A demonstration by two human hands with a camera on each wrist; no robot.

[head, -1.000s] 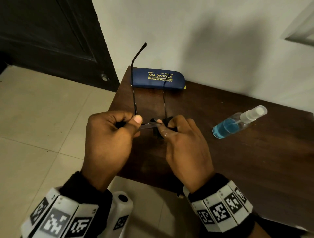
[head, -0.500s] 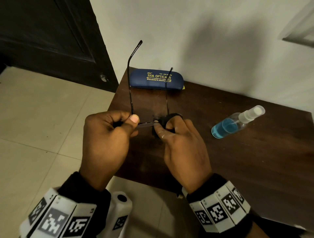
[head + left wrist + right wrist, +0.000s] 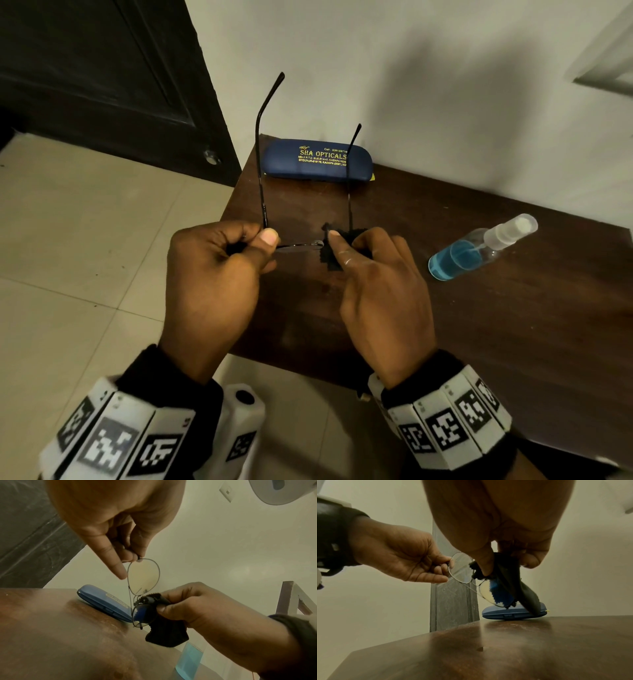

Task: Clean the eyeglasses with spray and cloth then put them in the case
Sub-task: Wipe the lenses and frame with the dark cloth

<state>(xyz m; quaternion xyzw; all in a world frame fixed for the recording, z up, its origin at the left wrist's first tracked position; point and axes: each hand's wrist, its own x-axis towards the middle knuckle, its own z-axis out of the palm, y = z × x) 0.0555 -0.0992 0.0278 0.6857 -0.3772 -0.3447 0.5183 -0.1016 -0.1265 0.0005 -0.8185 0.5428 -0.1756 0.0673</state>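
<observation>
Thin-rimmed eyeglasses [image 3: 298, 245] hang above the dark wooden table [image 3: 513, 325], temples unfolded and pointing away from me. My left hand [image 3: 219, 274] pinches the frame's left corner [image 3: 139, 559] between thumb and fingers. My right hand [image 3: 376, 284] grips a black cloth [image 3: 164, 632] folded around the right lens [image 3: 494, 595]; the left lens [image 3: 144, 576] is bare. The shut blue case [image 3: 317, 159] lies at the table's far left corner. A spray bottle [image 3: 479, 248] with blue liquid lies on its side to the right.
A pale wall runs behind the table. A dark door [image 3: 102, 75] stands at the far left above a tiled floor [image 3: 68, 257]. The table's left edge is under my left hand.
The glasses and both hands have shifted slightly; the right hand's cloth keeps moving over the right lens. The case and bottle lie where they were.
</observation>
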